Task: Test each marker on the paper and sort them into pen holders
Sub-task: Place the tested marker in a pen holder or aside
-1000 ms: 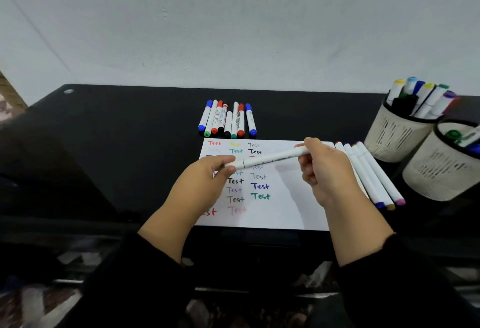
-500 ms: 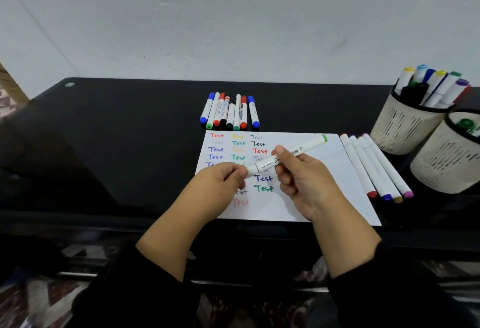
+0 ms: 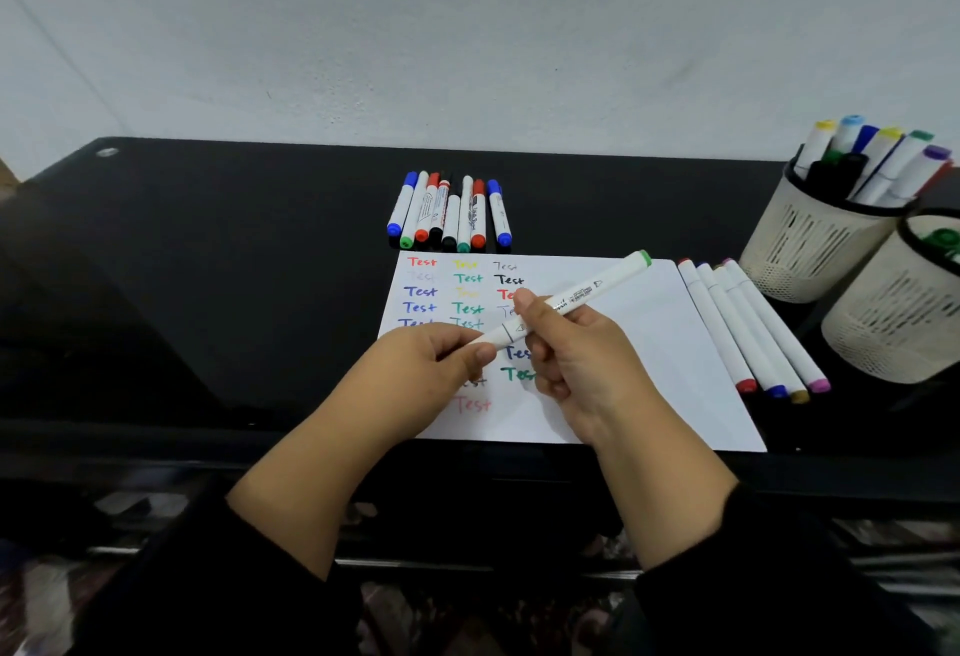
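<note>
Head view: green-ended marker point(image 3: 566, 303) now tilted steeper over paper point(image 3: 613, 369) than second ago. Right hand point(image 3: 576, 359) wraps barrel; left hand point(image 3: 441, 354) pinches near cap, probably pulling it off, though seam hidden. Test stroke next, then holder point(image 3: 810, 245).

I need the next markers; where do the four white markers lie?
In the head view, the four white markers lie side by side right of the paper, near the pen holders.

Glossy black table point(image 3: 208, 260) against a plain white wall point(image 3: 467, 32); patterned floor point(image 3: 47, 598) below its near edge.
</note>
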A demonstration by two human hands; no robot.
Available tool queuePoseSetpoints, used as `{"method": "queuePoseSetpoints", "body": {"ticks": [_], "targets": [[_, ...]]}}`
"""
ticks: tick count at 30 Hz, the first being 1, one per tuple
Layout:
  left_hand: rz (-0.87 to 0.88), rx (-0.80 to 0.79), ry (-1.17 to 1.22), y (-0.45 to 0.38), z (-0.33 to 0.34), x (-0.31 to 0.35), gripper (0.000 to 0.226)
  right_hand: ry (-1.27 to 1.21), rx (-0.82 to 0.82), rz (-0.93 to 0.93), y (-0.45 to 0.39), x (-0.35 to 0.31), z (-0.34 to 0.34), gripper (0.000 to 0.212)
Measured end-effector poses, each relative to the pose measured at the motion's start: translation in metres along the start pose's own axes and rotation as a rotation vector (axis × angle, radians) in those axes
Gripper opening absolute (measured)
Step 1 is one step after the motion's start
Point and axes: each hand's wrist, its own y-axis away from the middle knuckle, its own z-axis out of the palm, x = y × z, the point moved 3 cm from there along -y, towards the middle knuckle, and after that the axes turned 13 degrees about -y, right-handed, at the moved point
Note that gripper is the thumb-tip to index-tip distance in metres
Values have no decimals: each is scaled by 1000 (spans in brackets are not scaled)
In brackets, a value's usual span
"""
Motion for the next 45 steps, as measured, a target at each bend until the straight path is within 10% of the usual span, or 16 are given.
{"method": "queuePoseSetpoints", "body": {"ticks": [31, 45], "targets": [[-17, -102, 419, 15, -22, -21, 42, -197, 56, -135, -14, -30, -3, 27], [-68, 150, -120, 1, -9, -23, 32, 103, 157, -153, 3, -14, -19, 23]]}}
